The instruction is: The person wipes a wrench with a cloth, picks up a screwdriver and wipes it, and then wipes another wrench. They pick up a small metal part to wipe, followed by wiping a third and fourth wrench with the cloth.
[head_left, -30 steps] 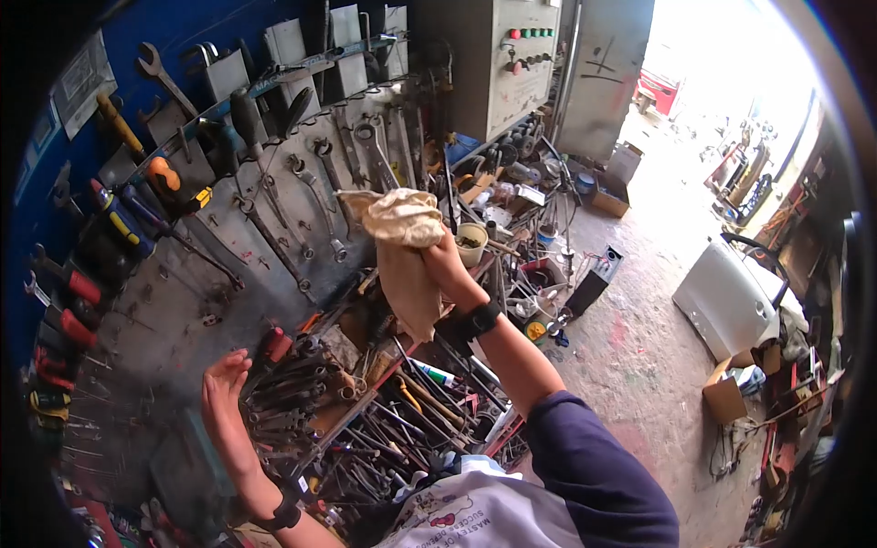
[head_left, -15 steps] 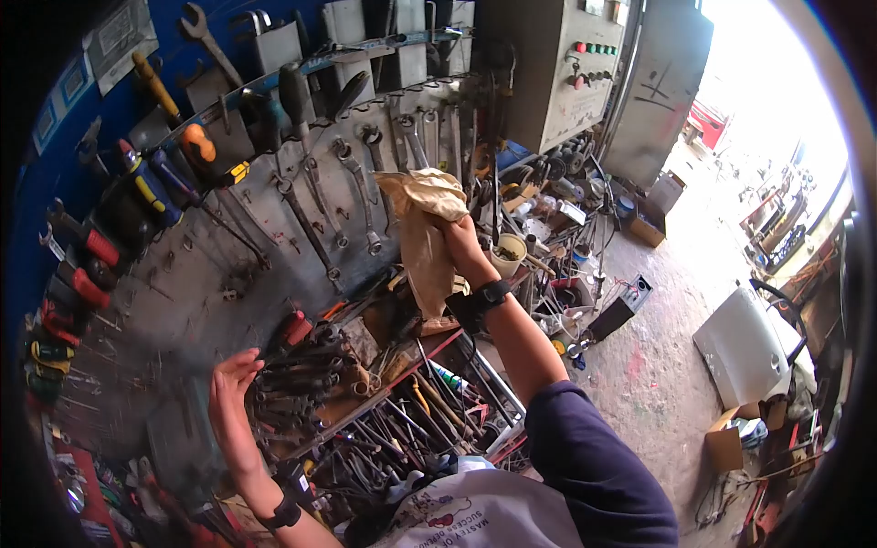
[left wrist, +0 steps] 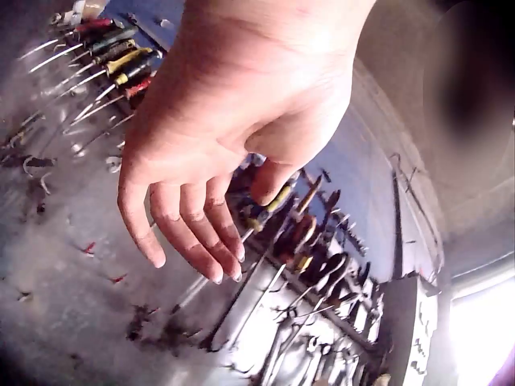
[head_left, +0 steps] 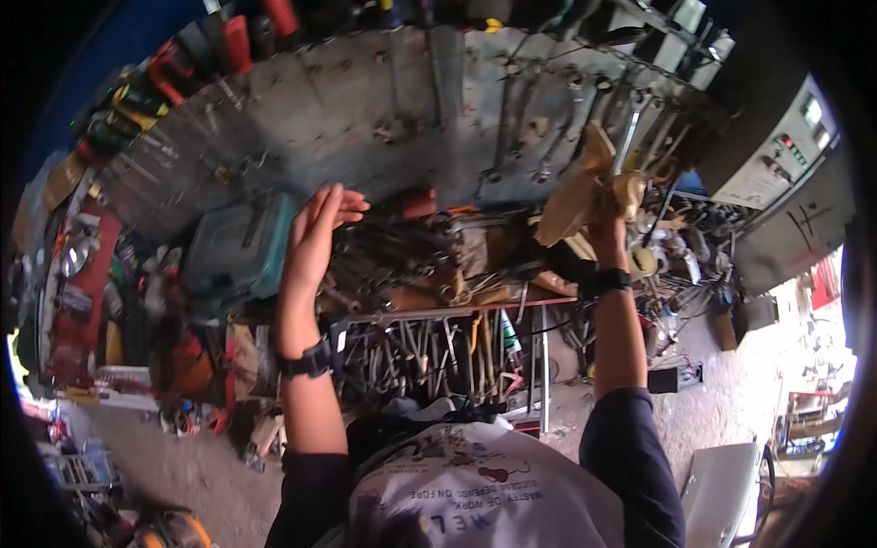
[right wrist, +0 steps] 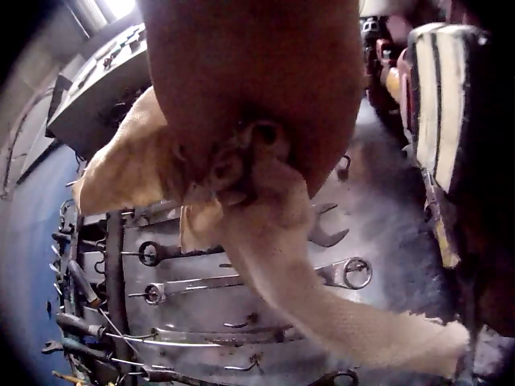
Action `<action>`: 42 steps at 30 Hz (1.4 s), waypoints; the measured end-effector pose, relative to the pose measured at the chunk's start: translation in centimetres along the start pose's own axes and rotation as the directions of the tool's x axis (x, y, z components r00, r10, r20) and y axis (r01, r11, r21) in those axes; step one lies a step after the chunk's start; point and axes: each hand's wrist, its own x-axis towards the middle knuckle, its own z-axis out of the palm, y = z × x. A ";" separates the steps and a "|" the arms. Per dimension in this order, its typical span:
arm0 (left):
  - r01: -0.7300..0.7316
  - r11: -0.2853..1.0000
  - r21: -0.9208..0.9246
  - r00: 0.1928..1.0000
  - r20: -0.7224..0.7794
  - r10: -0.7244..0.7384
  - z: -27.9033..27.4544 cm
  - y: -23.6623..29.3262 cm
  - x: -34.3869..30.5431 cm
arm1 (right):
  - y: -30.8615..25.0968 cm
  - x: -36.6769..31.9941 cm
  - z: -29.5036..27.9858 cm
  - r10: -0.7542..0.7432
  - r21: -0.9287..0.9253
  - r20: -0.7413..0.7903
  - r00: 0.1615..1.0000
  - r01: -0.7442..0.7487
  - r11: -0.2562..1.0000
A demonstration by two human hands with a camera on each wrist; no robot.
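Observation:
My right hand (head_left: 607, 233) grips a crumpled cream cloth (head_left: 571, 205) in front of the right part of the tool panel. In the right wrist view, the cloth (right wrist: 282, 265) is bunched in the fist, with one long end hanging out and another flap on the opposite side. Hanging wrenches (right wrist: 217, 281) show behind it. My left hand (head_left: 315, 242) is raised over the bench with nothing in it. Its fingers (left wrist: 193, 233) are loosely bent and the thumb stands apart, as the left wrist view shows. A heap of dark wrenches (head_left: 393, 251) lies just right of it.
A metal panel (head_left: 347, 119) with hanging tools runs along the back. On the left of the bench is a teal case (head_left: 239, 251). Below the bench edge, a tray holds many long tools (head_left: 429, 352). A control cabinet (head_left: 776, 155) stands at the right, with a pale panel (head_left: 722, 493) on the floor.
The head view has swung left and down, bringing the teal case and lower bench into sight. The cloth stays in my right hand but is now spread sideways. My left hand remains raised and free.

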 end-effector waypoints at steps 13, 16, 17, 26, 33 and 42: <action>0.505 0.851 0.143 0.852 0.077 -0.518 -3.0 -17.6 0.8 | 0.4 -8.7 -1.1 -0.329 -0.679 0.120 0.937 0.319 0.662; 0.500 0.848 0.177 0.854 0.066 -0.517 -0.9 -19.8 2.1 | 0.0 -13.2 -0.5 -0.139 -0.037 -0.166 0.976 0.135 0.990; 0.400 0.869 0.290 0.899 0.061 -0.434 -0.3 -21.3 2.6 | -0.3 -15.3 -0.5 -0.157 -0.034 -0.230 0.961 0.153 0.988; -0.440 0.525 0.729 0.804 0.580 -0.132 2.8 -23.5 5.4 | -0.7 -34.9 -4.3 -0.269 -0.242 -0.529 0.805 0.161 0.957; -0.672 0.389 0.631 0.654 0.751 -0.090 2.6 -23.9 7.6 | 1.7 -43.5 -3.5 -0.380 -0.336 -0.648 0.660 0.200 0.920; -0.716 0.543 0.439 0.620 0.757 0.206 2.7 -17.6 7.6 | 4.4 -44.1 1.9 -0.450 -0.323 -0.559 0.696 0.317 0.892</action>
